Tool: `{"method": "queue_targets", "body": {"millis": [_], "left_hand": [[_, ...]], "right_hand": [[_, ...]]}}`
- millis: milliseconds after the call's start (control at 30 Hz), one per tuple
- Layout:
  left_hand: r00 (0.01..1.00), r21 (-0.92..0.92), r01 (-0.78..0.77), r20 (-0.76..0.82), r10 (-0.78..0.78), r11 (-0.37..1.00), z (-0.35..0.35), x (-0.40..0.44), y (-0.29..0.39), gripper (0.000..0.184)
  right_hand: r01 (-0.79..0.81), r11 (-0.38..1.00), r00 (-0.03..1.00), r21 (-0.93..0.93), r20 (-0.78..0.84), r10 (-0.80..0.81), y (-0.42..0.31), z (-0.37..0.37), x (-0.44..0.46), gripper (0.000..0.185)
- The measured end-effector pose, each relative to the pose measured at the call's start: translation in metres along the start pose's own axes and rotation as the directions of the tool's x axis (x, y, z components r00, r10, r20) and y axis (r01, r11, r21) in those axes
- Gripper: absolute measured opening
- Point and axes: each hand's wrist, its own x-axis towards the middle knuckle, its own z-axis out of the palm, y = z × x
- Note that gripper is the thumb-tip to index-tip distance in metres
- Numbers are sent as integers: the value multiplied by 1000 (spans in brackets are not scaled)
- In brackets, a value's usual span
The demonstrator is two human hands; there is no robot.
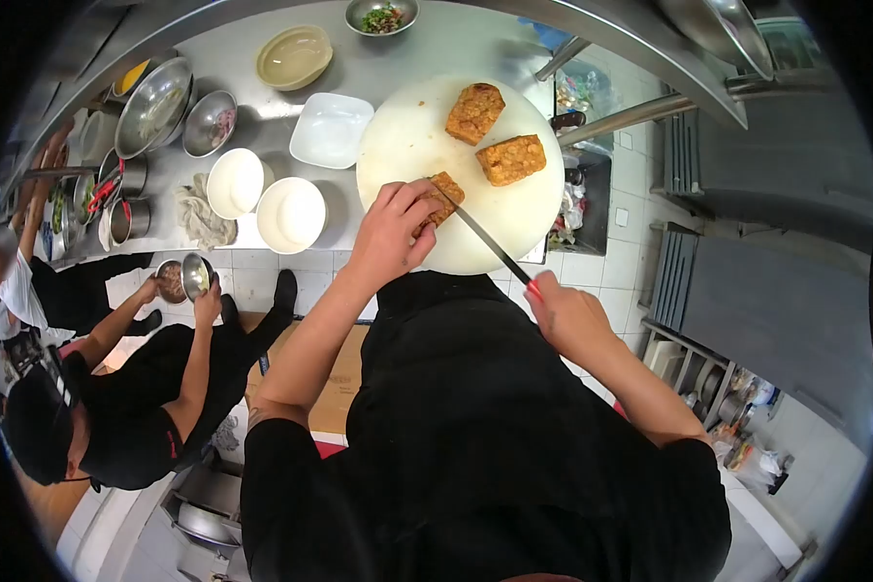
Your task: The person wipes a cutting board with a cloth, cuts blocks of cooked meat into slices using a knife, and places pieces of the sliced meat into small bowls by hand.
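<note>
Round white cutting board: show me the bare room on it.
The board is bare upper left, between its rim and the farthest rectangular golden-brown block, and lower right, between the long steel knife and rim. Crowded: around the left hand and the block it partly covers.

Here's the knife (492, 245), its long blade slanting across a rough-crusted, golden-brown block (449, 182), partly covered, on the round white board (388, 131)! Beyond it, two matching blocks (511, 160) lie close together, angled differently, both fully in view.
</note>
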Motion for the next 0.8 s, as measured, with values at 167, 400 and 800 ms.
{"method": "queue_targets", "body": {"millis": [167, 400, 800], "left_hand": [[999, -1, -34, 20, 34, 999, 1, -2, -3, 38], [998, -20, 38, -54, -39, 999, 1, -9, -2, 38], [991, 53, -121, -48, 123, 991, -18, -17, -1, 34]], "right_hand": [[100, 987, 986, 122, -148, -81, 15, 78, 65, 29], [51, 993, 990, 103, -139, -37, 34, 73, 43, 28], [175, 985, 970, 5, -171, -172, -6, 6, -14, 20]]}}
